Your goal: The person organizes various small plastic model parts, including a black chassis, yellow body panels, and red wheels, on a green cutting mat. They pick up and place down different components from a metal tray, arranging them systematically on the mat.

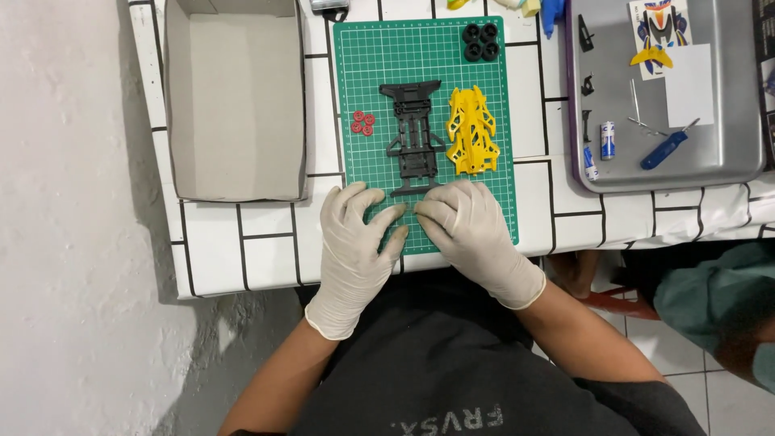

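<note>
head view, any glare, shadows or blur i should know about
Head view: even, soft light; faint sheen on the metal tray; a soft shadow falls on the wall under the table. The green mat, left hand and right hand are sharp; no noticeable distortion.

A single view comes from a camera worn on the person's head, looking almost straight down over the near edge of a table with a white, black-lined cover. The far side of the table lies at the top of the picture, the person's dark shirt at the bottom. It stands near enough to fill the middle with the green cutting mat, yet takes in the open cardboard box at left, the metal tray at right and floor on both sides.
</note>
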